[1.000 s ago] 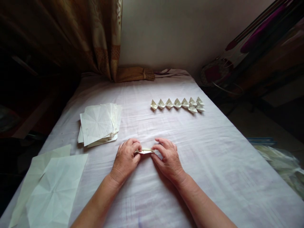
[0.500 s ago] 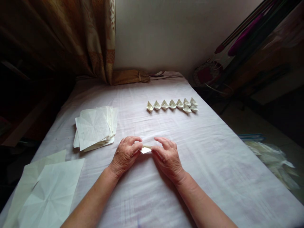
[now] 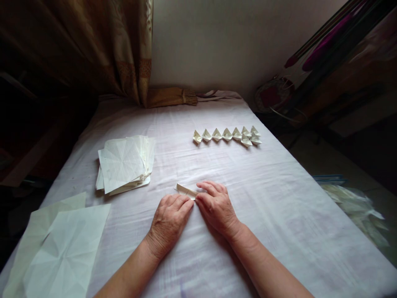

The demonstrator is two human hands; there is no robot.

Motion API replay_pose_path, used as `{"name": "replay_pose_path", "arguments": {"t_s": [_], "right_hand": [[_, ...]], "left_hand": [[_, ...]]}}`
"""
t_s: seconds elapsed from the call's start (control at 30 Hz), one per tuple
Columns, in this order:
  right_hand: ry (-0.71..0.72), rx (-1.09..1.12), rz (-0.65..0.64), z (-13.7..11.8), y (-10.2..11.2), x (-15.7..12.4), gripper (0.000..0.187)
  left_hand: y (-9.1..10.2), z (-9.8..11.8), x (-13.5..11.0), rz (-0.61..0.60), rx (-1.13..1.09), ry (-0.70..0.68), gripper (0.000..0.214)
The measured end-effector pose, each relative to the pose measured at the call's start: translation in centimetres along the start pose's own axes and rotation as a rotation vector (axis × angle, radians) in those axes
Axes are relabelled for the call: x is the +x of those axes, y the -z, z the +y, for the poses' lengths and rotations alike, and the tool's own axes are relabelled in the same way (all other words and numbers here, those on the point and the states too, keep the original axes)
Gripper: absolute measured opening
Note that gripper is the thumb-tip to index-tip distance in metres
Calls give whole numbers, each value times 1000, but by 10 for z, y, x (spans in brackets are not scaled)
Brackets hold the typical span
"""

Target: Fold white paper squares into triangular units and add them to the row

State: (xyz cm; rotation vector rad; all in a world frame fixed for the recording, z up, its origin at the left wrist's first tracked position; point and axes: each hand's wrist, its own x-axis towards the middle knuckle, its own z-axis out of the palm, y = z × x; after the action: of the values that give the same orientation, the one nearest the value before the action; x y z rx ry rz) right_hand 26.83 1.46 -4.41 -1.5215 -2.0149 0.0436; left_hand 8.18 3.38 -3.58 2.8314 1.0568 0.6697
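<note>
Between my hands, low over the pale cloth-covered table (image 3: 173, 157), is a small folded piece of paper (image 3: 185, 191) with a long narrow flap along its far edge. My left hand (image 3: 171, 219) has its fingers pressed together at the near edge of the paper. My right hand (image 3: 218, 207) pinches the right end between thumb and forefinger, with its other fingers curled above. Fingers cover the near and right parts of the paper.
Folded paper boats (image 3: 227, 134) stand in a row at the back right. A stack of creased sheets (image 3: 122, 163) lies to the left, with larger creased sheets (image 3: 68, 248) nearer me. A curtain (image 3: 124, 49) hangs behind; a plastic bag (image 3: 356, 207) is off the right side.
My left hand has moved down and nearer, its fingers now flattened and together. More of the paper shows, its narrow flap slanting up to the left. My right hand keeps its pinch.
</note>
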Motion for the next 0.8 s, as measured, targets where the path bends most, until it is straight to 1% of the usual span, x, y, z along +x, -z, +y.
{"name": "replay_pose_path", "arguments": {"t_s": [0.27,0.3,0.4,0.47,0.6,0.8], "right_hand": [[-144,143,-86,4,-2,3,6],[-165,157,-83,3,-2,3,9],[-227,175,-42,1,-4,4,27],[-262,170,-18,0,-6,4,35],[-321,157,-8,-2,-10,5,36],[-394,122,-35,-4,-11,9,36]], "left_hand": [[0,-2,1,-45,-43,19,24],[-1,-2,1,-46,-43,15,24],[-1,-3,1,-41,-39,-1,24],[0,-2,1,-47,-37,-6,25],[2,-1,4,-71,-44,-8,25],[4,0,5,-93,-36,-9,27]]}}
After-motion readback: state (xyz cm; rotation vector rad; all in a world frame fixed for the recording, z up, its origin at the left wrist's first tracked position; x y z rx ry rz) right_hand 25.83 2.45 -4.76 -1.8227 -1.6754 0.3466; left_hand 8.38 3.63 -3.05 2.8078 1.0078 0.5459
